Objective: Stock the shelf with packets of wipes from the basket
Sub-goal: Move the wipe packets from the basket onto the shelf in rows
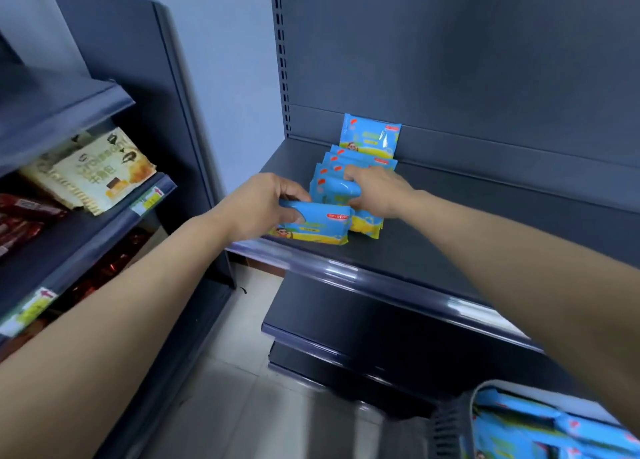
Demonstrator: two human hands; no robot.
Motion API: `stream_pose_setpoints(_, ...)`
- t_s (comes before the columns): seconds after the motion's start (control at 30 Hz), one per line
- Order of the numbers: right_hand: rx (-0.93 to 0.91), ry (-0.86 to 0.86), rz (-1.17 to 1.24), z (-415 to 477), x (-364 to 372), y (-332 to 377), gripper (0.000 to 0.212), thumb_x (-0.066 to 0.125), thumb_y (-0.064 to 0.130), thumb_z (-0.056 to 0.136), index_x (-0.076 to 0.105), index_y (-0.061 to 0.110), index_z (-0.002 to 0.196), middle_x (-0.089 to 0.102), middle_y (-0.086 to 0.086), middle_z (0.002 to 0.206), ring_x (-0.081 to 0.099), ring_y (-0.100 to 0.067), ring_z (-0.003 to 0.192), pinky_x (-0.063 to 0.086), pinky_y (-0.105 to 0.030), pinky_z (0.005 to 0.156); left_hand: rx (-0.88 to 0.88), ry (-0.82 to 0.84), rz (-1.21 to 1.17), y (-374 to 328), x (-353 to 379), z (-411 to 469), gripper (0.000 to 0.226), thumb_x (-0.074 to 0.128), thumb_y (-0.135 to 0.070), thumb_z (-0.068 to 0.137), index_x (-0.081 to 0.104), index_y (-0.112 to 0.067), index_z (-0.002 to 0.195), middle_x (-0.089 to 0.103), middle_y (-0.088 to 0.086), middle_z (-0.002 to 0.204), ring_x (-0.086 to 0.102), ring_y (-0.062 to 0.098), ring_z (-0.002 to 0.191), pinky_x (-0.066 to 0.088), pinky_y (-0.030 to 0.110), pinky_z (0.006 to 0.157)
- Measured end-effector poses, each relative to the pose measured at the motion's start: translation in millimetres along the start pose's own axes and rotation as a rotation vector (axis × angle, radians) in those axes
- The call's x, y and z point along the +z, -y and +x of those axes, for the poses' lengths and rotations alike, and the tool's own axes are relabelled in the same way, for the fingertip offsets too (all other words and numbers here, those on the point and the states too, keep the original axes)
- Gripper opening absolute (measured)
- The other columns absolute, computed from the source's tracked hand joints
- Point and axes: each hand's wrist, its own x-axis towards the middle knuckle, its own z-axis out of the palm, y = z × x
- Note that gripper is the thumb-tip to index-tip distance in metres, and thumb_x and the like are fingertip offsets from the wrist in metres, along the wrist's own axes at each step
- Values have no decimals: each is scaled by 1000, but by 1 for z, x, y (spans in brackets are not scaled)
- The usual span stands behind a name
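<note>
Currently, left hand [263, 205]: fingers curled round one packet [318, 228], thumb on top, at the shelf [450, 250] front edge, left end.
Right hand [377, 188]: fingers wrapped over the row of packets [332, 167], gripping it just behind the held one.
Back packet [370, 136]: upright against the rear wall.
Basket [450, 420]: bottom right corner of view, more packets inside, blurred.
Handling: probably light, soft, squashy, with slick film; take by the long edges at mid-body, not the crimped ends.
Risk: the standing row could topple.
</note>
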Motion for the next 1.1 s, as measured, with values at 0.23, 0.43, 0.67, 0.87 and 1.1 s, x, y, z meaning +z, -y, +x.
stream_pose_setpoints(0.23, 99, -63, -63, 25, -4, -12, 42, 63, 32, 86, 45, 17, 121, 55, -10, 111, 52, -32, 99, 38, -35, 71, 37, 70, 55, 7, -6, 38, 23, 70, -8, 79, 71, -27, 93, 62, -23, 74, 57, -4, 66, 46, 11, 65)
stream_pose_setpoints(0.43, 106, -58, -22, 24, -5, -26, 49, 69, 29, 82, 49, 17, 124, 49, -7, 122, 43, -27, 119, 40, -36, 87, 68, 127, 86, 10, 10, 70, 23, 72, -7, 77, 72, -22, 94, 64, -16, 83, 57, -1, 72, 40, 0, 60)
stream_pose_setpoints(0.67, 108, -134, -14, 1, -17, -35, 35, 57, 20, 90, 52, 16, 124, 49, -7, 135, 43, -27, 125, 41, -38, 97, 136, 134, 512, 10, 39, 101, 52, 71, -22, 75, 55, -23, 124, 55, 3, 119, 50, 24, 110, 38, 39, 94)
stream_pose_setpoints(0.87, 109, -208, -31, -33, -24, -42, 36, 50, 15, 91, 52, 13, 126, 55, -10, 119, 49, -29, 112, 41, -38, 92, 170, 26, 624, 9, 58, 112, 64, 73, -30, 74, 43, -17, 129, 41, 7, 128, 34, 27, 117, 31, 38, 97)
stream_pose_setpoints(1.1, 66, -222, -129, -71, -27, -46, 37, 49, 23, 93, 48, 17, 129, 53, -7, 123, 47, -26, 114, 38, -39, 97, 201, -77, 699, -9, 72, 91, 68, 70, -34, 77, 38, -12, 134, 41, 9, 128, 36, 29, 118, 30, 38, 98)
